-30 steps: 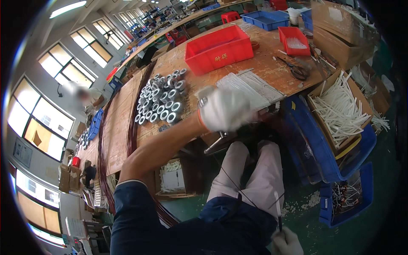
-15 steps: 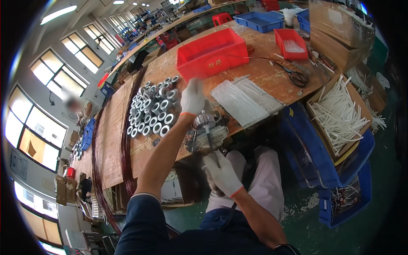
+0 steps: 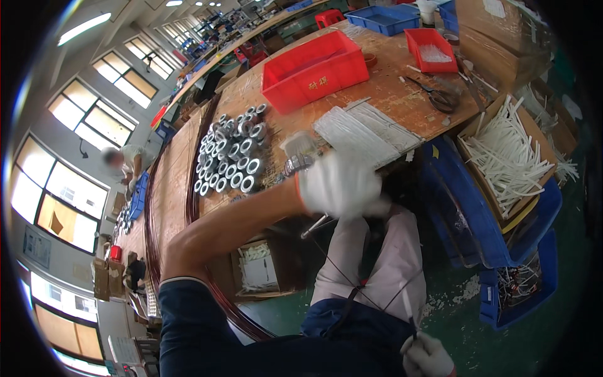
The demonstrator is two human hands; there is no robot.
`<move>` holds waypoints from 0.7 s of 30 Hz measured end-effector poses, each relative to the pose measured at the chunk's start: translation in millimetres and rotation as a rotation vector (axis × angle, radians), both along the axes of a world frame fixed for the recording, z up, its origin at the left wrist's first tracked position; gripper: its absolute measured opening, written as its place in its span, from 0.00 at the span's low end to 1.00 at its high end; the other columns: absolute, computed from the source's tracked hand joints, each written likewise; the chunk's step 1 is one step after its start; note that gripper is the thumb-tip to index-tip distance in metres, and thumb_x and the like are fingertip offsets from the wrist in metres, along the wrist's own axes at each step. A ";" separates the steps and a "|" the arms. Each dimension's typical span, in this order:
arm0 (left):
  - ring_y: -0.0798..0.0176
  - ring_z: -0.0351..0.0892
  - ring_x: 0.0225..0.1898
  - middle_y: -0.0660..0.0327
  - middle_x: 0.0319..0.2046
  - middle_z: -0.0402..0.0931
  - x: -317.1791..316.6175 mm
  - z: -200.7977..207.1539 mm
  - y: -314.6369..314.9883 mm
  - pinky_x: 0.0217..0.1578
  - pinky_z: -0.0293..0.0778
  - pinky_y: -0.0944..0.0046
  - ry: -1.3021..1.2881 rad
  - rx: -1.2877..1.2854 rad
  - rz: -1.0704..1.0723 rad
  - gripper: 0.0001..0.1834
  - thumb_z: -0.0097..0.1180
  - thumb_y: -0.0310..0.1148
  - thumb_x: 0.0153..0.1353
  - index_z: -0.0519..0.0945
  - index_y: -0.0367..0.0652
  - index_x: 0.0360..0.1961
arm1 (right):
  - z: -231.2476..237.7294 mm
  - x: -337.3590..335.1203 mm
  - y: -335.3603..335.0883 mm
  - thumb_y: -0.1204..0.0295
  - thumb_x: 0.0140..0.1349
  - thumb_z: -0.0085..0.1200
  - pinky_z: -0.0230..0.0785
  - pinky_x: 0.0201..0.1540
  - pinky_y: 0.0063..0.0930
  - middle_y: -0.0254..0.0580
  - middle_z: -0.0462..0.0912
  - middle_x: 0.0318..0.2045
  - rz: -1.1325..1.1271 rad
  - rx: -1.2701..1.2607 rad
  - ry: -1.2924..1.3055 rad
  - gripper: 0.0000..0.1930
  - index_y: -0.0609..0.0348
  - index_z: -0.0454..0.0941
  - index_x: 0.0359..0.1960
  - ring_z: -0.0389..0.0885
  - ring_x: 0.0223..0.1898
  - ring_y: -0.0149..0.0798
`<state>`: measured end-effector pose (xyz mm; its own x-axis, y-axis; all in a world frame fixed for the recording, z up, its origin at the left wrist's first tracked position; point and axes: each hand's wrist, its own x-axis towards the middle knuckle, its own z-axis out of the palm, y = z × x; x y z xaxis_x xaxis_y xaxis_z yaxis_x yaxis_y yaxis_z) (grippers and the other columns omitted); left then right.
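My left hand [image 3: 342, 186], in a white glove, is over the bench's front edge and my lap. Motion smears its fingers, so what it holds is unclear. Just below it a short pale tube [image 3: 314, 226] slants down, with a thin dark wire [image 3: 333, 261] trailing across my thighs. Low on the right, my gloved right hand [image 3: 428, 355] is closed on a dark wire, which has a white sleeve [image 3: 407, 303] further up. Beyond the left hand, a metallic ring-shaped part [image 3: 298, 164] lies at the bench edge beside a clear plastic piece [image 3: 298, 144].
Many silver rings [image 3: 229, 154] stand grouped on the wooden bench. Behind are a red bin [image 3: 314, 78], flat white sleeve bundles [image 3: 355, 135] and scissors [image 3: 440, 98]. A carton of white tubes [image 3: 509, 160] sits in a blue crate [image 3: 461, 220] at right. Another person [image 3: 129, 163] works far left.
My left hand has come back from near the rings to above my lap. My right hand has moved down and right, drawing the wire out. The view has shifted slightly.
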<state>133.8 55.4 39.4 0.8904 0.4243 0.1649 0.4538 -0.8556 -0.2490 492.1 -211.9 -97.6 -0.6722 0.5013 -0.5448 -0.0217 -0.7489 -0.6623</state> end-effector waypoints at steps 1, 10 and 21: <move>0.52 0.82 0.25 0.56 0.24 0.78 5.0 10.6 15.5 0.26 0.77 0.52 -0.099 0.024 0.135 0.09 0.64 0.37 0.64 0.83 0.45 0.30 | -2.3 -5.7 4.9 0.70 0.78 0.53 0.62 0.18 0.27 0.36 0.75 0.19 -0.076 0.029 -0.079 0.07 0.61 0.76 0.46 0.69 0.14 0.28; 0.33 0.85 0.43 0.38 0.37 0.84 -89.5 -15.9 131.3 0.45 0.78 0.43 -0.968 0.121 0.938 0.23 0.46 0.47 0.80 0.83 0.37 0.48 | 27.6 -266.4 145.9 0.55 0.78 0.54 0.66 0.15 0.32 0.35 0.75 0.24 -0.197 0.025 0.356 0.17 0.58 0.72 0.48 0.71 0.14 0.32; 0.35 0.84 0.46 0.39 0.44 0.83 -84.7 -14.5 49.8 0.51 0.78 0.49 -0.684 0.037 0.872 0.34 0.38 0.55 0.77 0.86 0.36 0.56 | -90.0 -226.2 100.2 0.58 0.79 0.54 0.65 0.19 0.40 0.39 0.75 0.22 0.202 -0.624 1.234 0.12 0.53 0.77 0.47 0.69 0.15 0.40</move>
